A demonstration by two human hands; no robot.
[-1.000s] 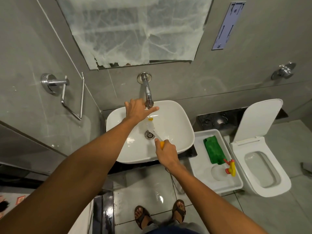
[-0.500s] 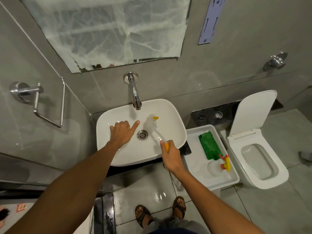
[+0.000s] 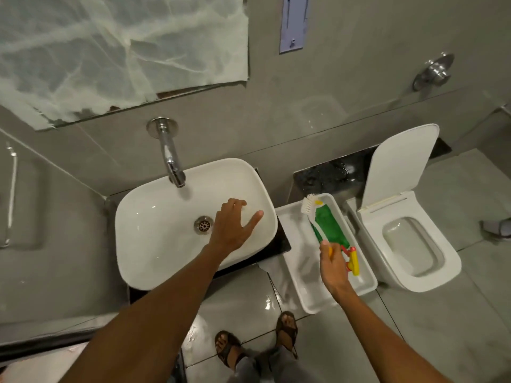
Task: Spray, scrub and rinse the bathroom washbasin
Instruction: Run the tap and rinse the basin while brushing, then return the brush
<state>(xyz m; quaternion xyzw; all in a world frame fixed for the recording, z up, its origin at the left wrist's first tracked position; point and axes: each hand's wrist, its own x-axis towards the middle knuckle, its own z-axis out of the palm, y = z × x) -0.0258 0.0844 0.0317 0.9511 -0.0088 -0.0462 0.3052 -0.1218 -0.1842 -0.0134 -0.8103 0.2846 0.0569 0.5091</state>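
The white washbasin [image 3: 154, 217] sits on a dark counter, with a chrome drain [image 3: 203, 225] in its middle and a wall-mounted chrome tap [image 3: 171, 158] over its back. My left hand [image 3: 232, 226] hovers over the basin's right half, fingers apart, holding nothing. My right hand [image 3: 333, 262] grips the yellow handle of a scrub brush [image 3: 311, 208], whose white bristle head is over the far end of the white tray [image 3: 298, 272]. In the tray lie a green cloth [image 3: 330, 226] and a spray bottle with a red and yellow trigger [image 3: 354, 262], partly hidden by my hand.
A white toilet [image 3: 431, 261] with its lid raised stands right of the tray. The paper-covered mirror [image 3: 116, 51] hangs above the tap. A chrome towel bar [image 3: 11, 189] is on the left wall. My sandalled feet [image 3: 287, 330] stand on the wet tiled floor.
My right hand carried the brush out of the basin and rightward over the tray. My left hand left the tap, came down into the basin and shifted right. The camera view swung right.
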